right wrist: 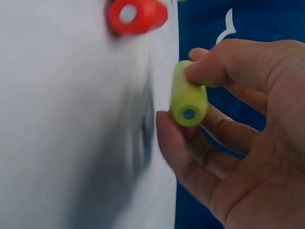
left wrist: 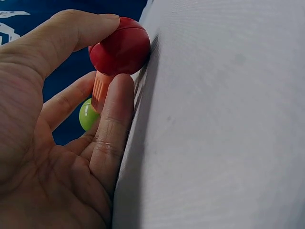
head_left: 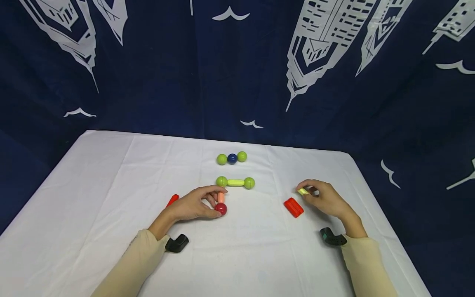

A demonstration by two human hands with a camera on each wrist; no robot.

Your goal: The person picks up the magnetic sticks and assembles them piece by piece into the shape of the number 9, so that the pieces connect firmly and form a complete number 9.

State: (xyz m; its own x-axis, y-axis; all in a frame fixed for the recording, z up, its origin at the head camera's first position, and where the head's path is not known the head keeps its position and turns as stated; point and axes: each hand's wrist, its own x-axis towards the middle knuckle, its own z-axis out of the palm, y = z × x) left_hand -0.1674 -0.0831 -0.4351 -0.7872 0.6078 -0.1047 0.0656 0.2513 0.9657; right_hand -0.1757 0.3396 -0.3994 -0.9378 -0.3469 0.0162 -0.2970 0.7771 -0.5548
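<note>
My left hand [head_left: 196, 203] holds a glossy red ball [head_left: 221, 209] with an orange magnetic rod [head_left: 221, 198] at its far side. In the left wrist view the thumb lies on the red ball [left wrist: 125, 47], while other fingers reach along the orange rod [left wrist: 100, 89]. The rod's far end is by a green ball [head_left: 221, 181], joined by a yellow-green rod [head_left: 235, 182] to another green ball [head_left: 249, 183]. My right hand [head_left: 325, 198] pinches a short yellow-green magnetic rod [right wrist: 188, 98] between thumb and fingers, off the cloth. A metal disc shows in its end.
Red rods [head_left: 294, 207] lie side by side just left of the right hand. Another red rod [head_left: 172, 200] is partly hidden behind the left hand. Farther back, a blue ball [head_left: 232, 159] sits between two green balls. White cloth covers the table [head_left: 252, 255]; a dark blue curtain [head_left: 237, 82] hangs behind.
</note>
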